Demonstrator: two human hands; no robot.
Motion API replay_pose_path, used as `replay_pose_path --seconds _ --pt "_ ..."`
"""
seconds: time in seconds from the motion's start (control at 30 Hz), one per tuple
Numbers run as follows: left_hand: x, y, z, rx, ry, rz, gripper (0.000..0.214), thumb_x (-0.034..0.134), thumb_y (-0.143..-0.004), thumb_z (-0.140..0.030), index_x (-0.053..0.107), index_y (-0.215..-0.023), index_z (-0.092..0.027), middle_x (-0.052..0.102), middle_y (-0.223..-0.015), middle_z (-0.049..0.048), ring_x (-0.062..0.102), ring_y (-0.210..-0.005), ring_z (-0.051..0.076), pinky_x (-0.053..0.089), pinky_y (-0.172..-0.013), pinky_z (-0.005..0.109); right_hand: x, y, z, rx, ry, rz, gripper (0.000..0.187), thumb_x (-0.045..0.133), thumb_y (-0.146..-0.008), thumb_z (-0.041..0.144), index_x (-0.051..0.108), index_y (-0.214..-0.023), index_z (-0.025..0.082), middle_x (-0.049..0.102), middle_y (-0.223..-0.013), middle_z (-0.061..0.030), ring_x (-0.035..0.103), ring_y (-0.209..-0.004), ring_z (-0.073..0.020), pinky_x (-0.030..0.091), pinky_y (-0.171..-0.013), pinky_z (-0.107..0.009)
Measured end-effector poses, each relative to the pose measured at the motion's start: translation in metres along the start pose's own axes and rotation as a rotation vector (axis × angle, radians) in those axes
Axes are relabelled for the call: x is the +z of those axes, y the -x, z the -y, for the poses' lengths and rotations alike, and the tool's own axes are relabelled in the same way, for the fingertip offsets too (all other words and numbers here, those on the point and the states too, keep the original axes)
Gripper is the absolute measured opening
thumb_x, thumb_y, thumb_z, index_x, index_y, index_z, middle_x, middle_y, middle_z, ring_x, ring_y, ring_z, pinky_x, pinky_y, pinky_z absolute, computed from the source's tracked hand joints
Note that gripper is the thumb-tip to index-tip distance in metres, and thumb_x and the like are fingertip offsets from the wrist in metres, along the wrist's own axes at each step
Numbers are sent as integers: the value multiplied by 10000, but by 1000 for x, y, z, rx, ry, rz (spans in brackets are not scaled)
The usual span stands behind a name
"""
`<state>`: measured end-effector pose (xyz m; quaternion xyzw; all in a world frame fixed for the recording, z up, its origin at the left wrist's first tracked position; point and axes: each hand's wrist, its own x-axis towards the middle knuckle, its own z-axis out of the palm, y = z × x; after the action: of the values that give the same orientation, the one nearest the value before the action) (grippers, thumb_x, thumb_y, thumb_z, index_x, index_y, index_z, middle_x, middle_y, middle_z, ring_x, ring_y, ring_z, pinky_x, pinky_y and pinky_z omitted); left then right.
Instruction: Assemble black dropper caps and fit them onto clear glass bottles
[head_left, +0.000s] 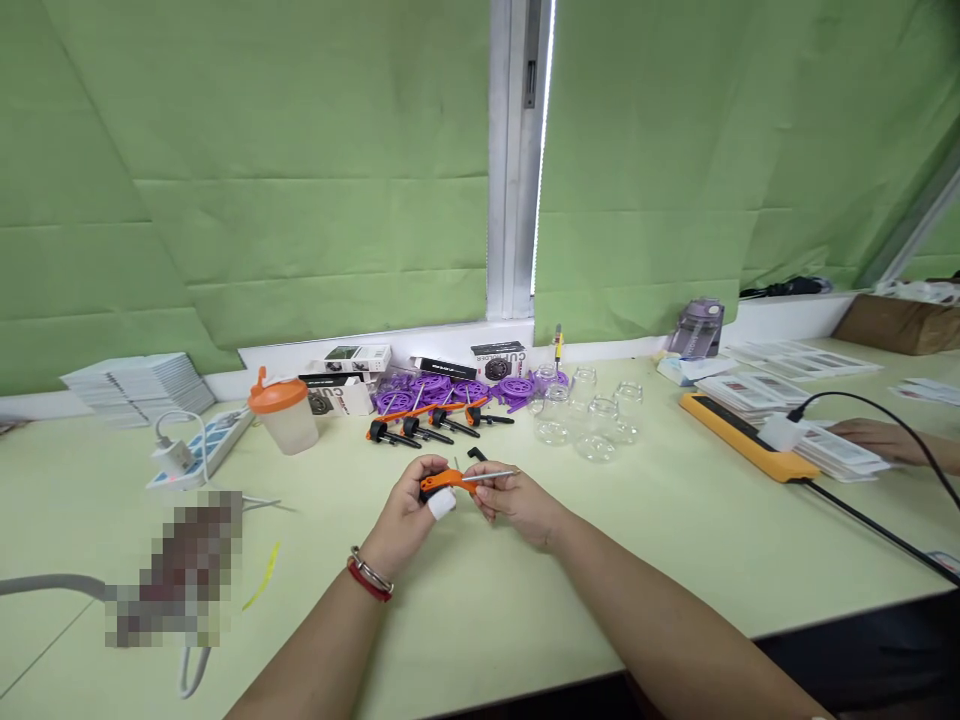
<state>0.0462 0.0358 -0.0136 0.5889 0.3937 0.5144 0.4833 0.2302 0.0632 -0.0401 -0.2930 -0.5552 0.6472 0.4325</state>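
Note:
My left hand (pixel 418 503) is closed around an orange plastic part (pixel 442 481) with a black piece under it. White tape wraps my left thumb. My right hand (pixel 517 503) pinches a thin metal rod (pixel 491 476), which lies across the orange part's right end; whether they are joined cannot be made out. A small black bent piece (pixel 476 454) shows just beyond my right fingers. Farther back lie several black-and-orange parts (pixel 427 430) in a row, along a long orange strip (pixel 412 410). Purple wheel-like parts (pixel 431 390) are heaped behind them.
Clear cups (pixel 596 446) stand right of the purple heap. Small boxes (pixel 499 362) line the wall. At left are an orange-lidded cup (pixel 281 410), a power strip (pixel 217 450) and a blurred-out device. At right, a yellow power strip (pixel 742 440), card stacks (pixel 847 455) and another person's hand (pixel 870 435).

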Motion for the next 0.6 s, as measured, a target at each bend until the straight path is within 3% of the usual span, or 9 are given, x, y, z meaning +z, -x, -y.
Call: replay_pose_path --seconds 0.1,0.23,0.3,0.4,0.5,0.6 --pt "-3 0 2 -41 133 10 357 553 -842 -469 598 -1050 -183 600 -873 48 543 -674 149 429 -649 292 3 0 -1 7 20 24 370 717 -729 419 622 -1000 184 526 -633 41 431 -519 -79 355 -546 -259" --pt "-12 -6 3 -50 214 -134 319 573 -822 -440 644 -961 -162 603 -800 38 522 -643 143 404 -609 275 3 -3 -5 -16 171 -30 363 628 -807 390 602 -1097 173 576 -790 -8 505 -595 -101 422 -585 -276" --pt "-20 -10 3 -13 265 -242 293 586 -807 -412 648 -944 -161 604 -775 31 525 -635 139 401 -601 269 1 -4 -8 -76 431 -113 288 565 -855 318 609 -1100 173 595 -871 -34 537 -678 -121 446 -649 -292" --pt "-33 -15 2 59 342 -364 262 592 -794 -366 642 -934 -151 599 -765 23 531 -627 133 406 -604 268 0 -8 -8 -244 1021 -143 213 503 -880 164 656 -1028 173 628 -996 -70 549 -870 -167 430 -802 -324" --pt "-40 -18 2 71 380 -402 239 590 -790 -339 633 -926 -147 593 -760 16 525 -601 120 400 -591 261 4 -17 -4 -367 1534 11 233 466 -888 86 674 -964 159 656 -974 -89 526 -934 -204 398 -808 -335" --pt "-43 -20 5 62 395 -397 229 587 -792 -333 628 -921 -149 586 -744 9 516 -580 110 393 -577 253 10 -28 1 -474 1868 219 204 469 -899 101 671 -890 131 667 -868 -106 523 -911 -231 373 -764 -352"
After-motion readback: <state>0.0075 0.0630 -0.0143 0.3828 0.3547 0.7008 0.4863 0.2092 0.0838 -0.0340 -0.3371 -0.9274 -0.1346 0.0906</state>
